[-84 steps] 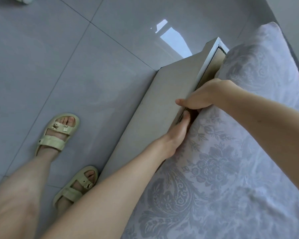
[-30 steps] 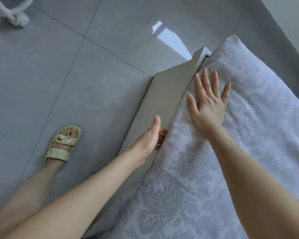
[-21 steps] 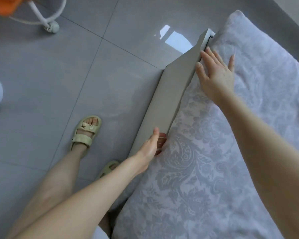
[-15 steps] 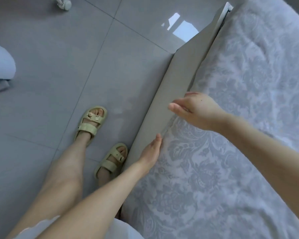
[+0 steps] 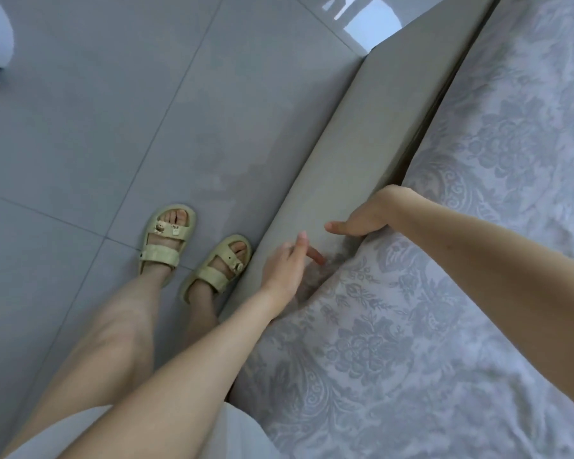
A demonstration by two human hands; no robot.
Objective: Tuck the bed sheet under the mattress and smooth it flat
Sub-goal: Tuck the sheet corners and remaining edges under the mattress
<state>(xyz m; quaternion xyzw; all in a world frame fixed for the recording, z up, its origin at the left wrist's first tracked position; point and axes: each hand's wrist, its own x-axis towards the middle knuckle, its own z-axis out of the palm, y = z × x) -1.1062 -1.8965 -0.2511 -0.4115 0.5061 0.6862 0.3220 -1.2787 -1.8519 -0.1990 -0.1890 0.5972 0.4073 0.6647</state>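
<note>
1. Bed sheet (image 5: 411,326): pale grey with a floral print. It covers the whole bed surface in view, and the mattress under it is hidden.
2. Side rail (image 5: 345,160) of the bed frame: beige, running along the sheet's left edge. The person stands just beside it.
3. Beyond the right hand, the sheet's edge drops into the dark gap along the rail's inner edge. Nearer the person, the sheet bulges out over the rail's top.
4. Left hand (image 5: 284,266): over the rail's top at the sheet's edge and holding nothing. The fingers (image 5: 315,257) are straight and loosely spread, pointing at a bunched fold of cloth. I cannot tell whether they touch it.
5. Right hand (image 5: 365,217): bent down at the wrist over the bed's edge. The thumb (image 5: 333,227) sticks out over the rail. The fingers are hidden behind the sheet's edge, so I cannot tell whether they grasp anything.
6. The hands are near each other but apart.
7. Feet in pale yellow sandals (image 5: 164,240) stand on the grey tiled floor (image 5: 113,127). The right sandal is against the rail's base.
</note>
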